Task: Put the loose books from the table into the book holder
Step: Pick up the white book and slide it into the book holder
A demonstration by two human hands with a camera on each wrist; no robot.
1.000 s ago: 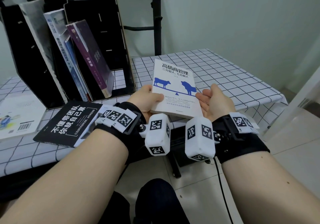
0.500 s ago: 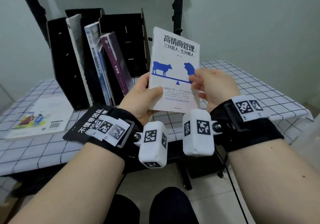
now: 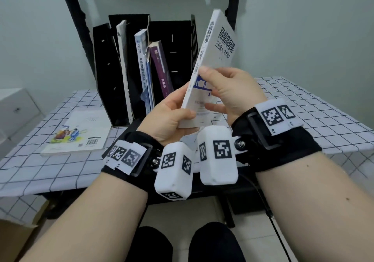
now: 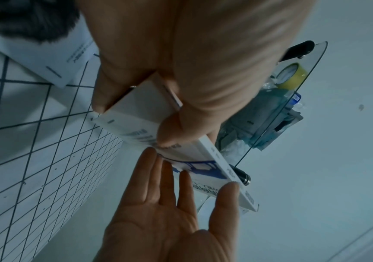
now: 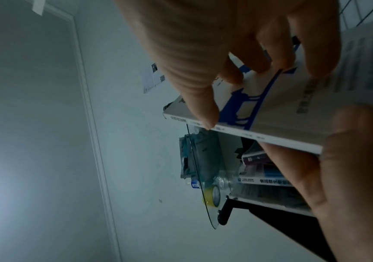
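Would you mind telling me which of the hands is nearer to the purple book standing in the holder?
Left. The left hand grips the white book's lower corner just in front of the purple book; the right hand holds the cover on the far side, further right.

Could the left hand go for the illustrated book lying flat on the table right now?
Probably not yet: the left hand grips the white book, though the illustrated book lies uncovered to its left.

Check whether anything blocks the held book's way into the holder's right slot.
Nothing visible does. Both hands, left and right, hold the white book just in front of the holder; its right slot looks open beside the purple book.
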